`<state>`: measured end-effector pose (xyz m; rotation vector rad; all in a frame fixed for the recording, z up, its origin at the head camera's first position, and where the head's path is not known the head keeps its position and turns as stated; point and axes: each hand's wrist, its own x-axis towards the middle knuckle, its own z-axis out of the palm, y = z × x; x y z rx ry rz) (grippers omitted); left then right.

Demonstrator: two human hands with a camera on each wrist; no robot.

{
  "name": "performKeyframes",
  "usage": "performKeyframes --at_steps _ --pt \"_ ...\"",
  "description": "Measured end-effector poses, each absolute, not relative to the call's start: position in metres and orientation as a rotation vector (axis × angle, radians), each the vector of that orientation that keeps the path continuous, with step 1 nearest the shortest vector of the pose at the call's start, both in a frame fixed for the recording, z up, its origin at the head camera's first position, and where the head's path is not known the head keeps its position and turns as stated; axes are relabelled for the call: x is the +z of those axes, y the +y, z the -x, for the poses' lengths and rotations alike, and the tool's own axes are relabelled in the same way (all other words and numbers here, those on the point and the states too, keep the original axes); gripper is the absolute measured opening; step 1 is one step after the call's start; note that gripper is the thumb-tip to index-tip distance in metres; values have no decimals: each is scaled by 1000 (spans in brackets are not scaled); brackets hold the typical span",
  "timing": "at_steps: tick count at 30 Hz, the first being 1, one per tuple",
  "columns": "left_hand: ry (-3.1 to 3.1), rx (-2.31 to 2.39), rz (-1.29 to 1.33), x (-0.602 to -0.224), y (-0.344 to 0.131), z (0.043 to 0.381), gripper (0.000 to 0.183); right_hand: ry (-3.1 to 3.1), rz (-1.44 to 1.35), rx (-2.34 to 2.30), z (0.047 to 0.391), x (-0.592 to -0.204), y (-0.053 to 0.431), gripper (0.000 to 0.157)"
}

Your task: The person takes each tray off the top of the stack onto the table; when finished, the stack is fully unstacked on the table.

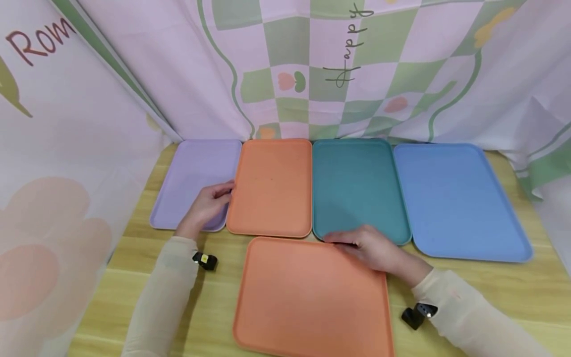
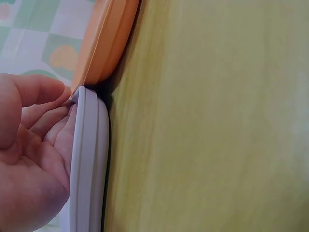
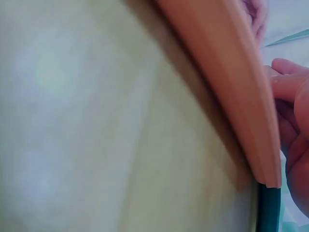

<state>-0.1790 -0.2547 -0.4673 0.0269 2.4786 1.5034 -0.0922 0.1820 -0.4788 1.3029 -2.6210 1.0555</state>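
In the head view my left hand reaches over the purple tray, fingertips at the seam with the upright orange tray. The left wrist view shows that hand, fingers bent loosely, beside the purple tray's rim where it meets the orange tray. My right hand reaches over the far right corner of a second orange tray, fingertips by the near edge of the teal tray. From the right wrist that hand appears beside the orange rim.
A blue tray lies right of the teal one, completing the back row. All trays rest on a wood-grain table. Patterned curtains hang behind the row and along both sides. Each wrist carries a small black camera.
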Motion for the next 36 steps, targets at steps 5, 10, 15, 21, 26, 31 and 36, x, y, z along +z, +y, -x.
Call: performKeyframes --at_steps 5,10,15,21,26,31,36 --pt "2466 1508 -32 -467 -254 178 44 -2645 -1273 997 88 -480 180 42" --pt "2449 1514 -40 -468 -254 179 45 -2656 -1233 999 87 -480 179 39" --pt "2453 1507 -60 -468 -254 179 45 -2647 -1209 988 85 -479 177 38" --pt "2479 1474 -92 -466 -255 178 45 -2640 -1167 980 83 -477 173 34" --pt "2469 1470 -60 -465 -254 177 46 -2661 -1144 993 82 -476 170 32" --pt "2480 1461 -47 -463 -255 174 46 -2735 -1153 1000 82 -473 170 33" --pt "2632 1394 -57 -458 -255 171 44 -2768 -1090 1029 82 -469 172 33"
